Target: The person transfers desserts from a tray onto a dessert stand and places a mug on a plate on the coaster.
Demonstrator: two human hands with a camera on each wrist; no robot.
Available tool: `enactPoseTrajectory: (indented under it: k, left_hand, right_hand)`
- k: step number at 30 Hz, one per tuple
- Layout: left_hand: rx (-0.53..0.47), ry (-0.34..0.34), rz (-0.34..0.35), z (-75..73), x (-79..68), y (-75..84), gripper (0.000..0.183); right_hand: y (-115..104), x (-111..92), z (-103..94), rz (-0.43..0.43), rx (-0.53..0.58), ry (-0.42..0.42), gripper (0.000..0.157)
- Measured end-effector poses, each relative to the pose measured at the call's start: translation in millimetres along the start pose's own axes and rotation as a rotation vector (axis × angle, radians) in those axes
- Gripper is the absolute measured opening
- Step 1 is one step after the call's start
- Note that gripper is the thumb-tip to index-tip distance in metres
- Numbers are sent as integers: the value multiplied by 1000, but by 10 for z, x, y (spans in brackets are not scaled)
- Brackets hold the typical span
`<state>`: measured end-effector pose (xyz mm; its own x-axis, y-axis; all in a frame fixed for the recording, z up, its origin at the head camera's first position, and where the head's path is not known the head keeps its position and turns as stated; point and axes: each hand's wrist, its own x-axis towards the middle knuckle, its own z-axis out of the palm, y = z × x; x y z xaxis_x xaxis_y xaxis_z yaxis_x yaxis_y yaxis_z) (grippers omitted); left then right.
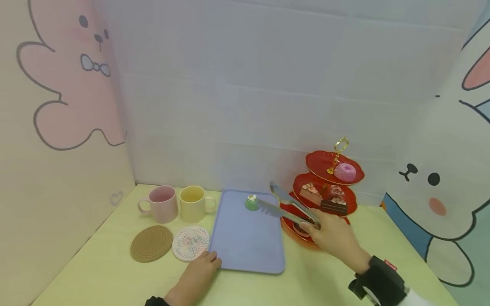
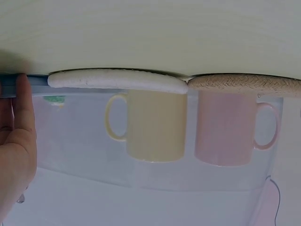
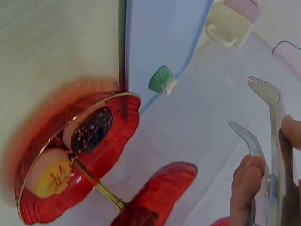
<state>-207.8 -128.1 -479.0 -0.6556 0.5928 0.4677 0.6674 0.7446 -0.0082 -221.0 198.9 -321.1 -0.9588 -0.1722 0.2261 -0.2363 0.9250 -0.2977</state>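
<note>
My right hand (image 1: 333, 233) grips metal tongs (image 1: 291, 216), whose two arms stand apart over the right side of the blue tray (image 1: 249, 250). One tong tip overlaps the small green cake (image 1: 252, 203) in the head view. In the right wrist view the tongs (image 3: 277, 141) have nothing between their tips, and the green cake (image 3: 161, 80) with its white topping sits on the tray. At the tray's near left corner, my left hand (image 1: 200, 270) holds the edge. The left wrist view shows a digit of the left hand (image 2: 19, 141) across the tray's side.
A red three-tier stand (image 1: 325, 163) at the right bears a pink ring-shaped cake (image 1: 345, 172), cake slices (image 1: 334, 205) and round pastries (image 3: 91, 131). Left of the tray are a pink mug (image 1: 163, 206), yellow mug (image 1: 192, 206), brown coaster (image 1: 151, 244) and white patterned coaster (image 1: 191, 243).
</note>
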Motion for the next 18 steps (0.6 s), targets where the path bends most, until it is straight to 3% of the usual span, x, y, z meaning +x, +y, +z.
enactPoseTrajectory:
  k: [4, 13, 18]
  left_hand:
    - [10, 5, -3, 5, -7, 3, 20]
    - [4, 33, -10, -1, -3, 0, 20]
    - [9, 12, -12, 17, -6, 4, 20]
  right_hand:
    - [-37, 161, 215, 22, 11, -7, 23]
    - [-89, 478, 659, 30, -43, -52, 35]
    - [-55, 588, 872, 49, -73, -61, 35]
